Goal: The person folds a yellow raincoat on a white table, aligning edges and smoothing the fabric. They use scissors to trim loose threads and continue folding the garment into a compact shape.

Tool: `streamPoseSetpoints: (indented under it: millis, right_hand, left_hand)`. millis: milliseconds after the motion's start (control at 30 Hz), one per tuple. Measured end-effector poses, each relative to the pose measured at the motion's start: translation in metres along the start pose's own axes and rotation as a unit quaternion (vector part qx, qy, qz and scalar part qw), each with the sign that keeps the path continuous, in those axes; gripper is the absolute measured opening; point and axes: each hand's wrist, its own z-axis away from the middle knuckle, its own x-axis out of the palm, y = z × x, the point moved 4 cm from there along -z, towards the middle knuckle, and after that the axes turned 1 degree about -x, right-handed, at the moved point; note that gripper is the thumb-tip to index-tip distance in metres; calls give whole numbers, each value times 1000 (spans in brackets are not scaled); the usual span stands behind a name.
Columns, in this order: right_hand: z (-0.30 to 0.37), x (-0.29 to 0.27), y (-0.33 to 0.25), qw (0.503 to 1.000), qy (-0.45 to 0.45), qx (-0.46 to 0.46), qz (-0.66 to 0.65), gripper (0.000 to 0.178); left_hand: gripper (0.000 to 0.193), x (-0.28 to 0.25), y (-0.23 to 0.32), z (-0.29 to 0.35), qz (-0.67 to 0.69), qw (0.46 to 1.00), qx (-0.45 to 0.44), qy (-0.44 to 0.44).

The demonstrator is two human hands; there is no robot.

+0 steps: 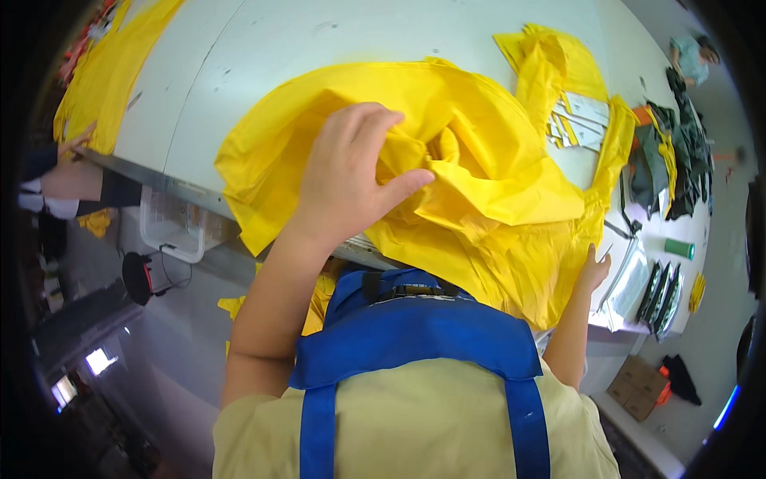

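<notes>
A large piece of yellow fabric [511,199], thin and crumpled like a raincoat, lies bunched on the table in front of me. My left hand [351,172] is over its middle, fingers curved and thumb spread away from them. A raised fold of the fabric shows between thumb and fingers, not pinched. At the right edge of the fabric is my right hand [592,270], its fingers bent closed. Something thin and pointed shows by its fingertips, too small to name. Whether it also grips the fabric edge is hidden.
On the white table [263,40] are another yellow piece [558,60], white printed sheets [581,120], dark garments [670,160], a green roll [679,248] and black packets [661,297]. A clear plastic bin [179,227] sits below the edge. Another person's hand [78,142] touches yellow fabric at far left.
</notes>
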Motion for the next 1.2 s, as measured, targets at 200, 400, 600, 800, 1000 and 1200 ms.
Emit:
streamPoseSetpoints:
  millis: [200,400,600,800,1000,1200]
  right_hand:
    - [-8,33,109,944,-213,211,-140,41]
    - [-19,-62,33,973,84,0,-217,33]
    - [-187,-184,-117,889,134,-80,-431,36]
    - [-123,-138,-286,883,-22,-204,-422,38]
    - [119,3,-310,776,-428,-288,-363,16]
    - [170,36,-365,727,-546,-178,-376,25]
  left_hand:
    - [37,49,26,-24,-71,940,84,-322]
    - [23,37,-14,0,-88,935,32,-342]
    - [29,-65,-24,-89,441,865,-230,-64]
    - [34,-22,-74,-105,432,814,-373,-110]
    - [24,21,-96,-68,293,848,-377,-231]
    - [34,32,-69,-50,524,786,-319,-81]
